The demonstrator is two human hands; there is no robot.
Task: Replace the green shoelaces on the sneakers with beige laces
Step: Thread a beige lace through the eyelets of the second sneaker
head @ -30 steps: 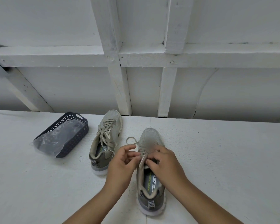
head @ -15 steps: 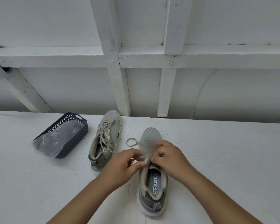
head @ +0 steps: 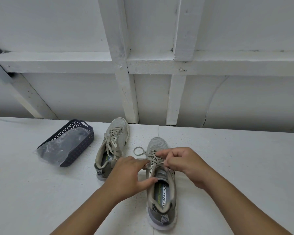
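A: Containers?
B: One dark lattice basket (head: pixel 78 141), far left on the white table (head: pixel 227 167), tipped on its side. A clear plastic bag (head: pixel 58 148) sits in it and spills out of the open mouth onto the table. Can't tell what's in the bag.

A: Shoes?
B: Two grey sneakers, toes pointing away. Near sneaker (head: pixel 161 187) is straight ahead, heel toward the camera, "MEMORY FOAM" insole showing. Far sneaker (head: pixel 111 146) is just left of it and further back, between the near one and the basket, apart from both. It's laced in beige, ends loose over the tongue.

A: Lace on the near one?
B: Beige lace (head: pixel 148 156) is threaded through the lower eyelets; one loop (head: pixel 137 150) lies off the left side near the toe.

A: Hands?
B: Both at mid-eyelets. Left hand (head: pixel 127 178): fingertips pinch the lace on the shoe's left side, thumb resting on the collar edge. Right hand (head: pixel 185 164): fingers curled, pinching the lace on the right side over the tongue. Lace runs taut between them.
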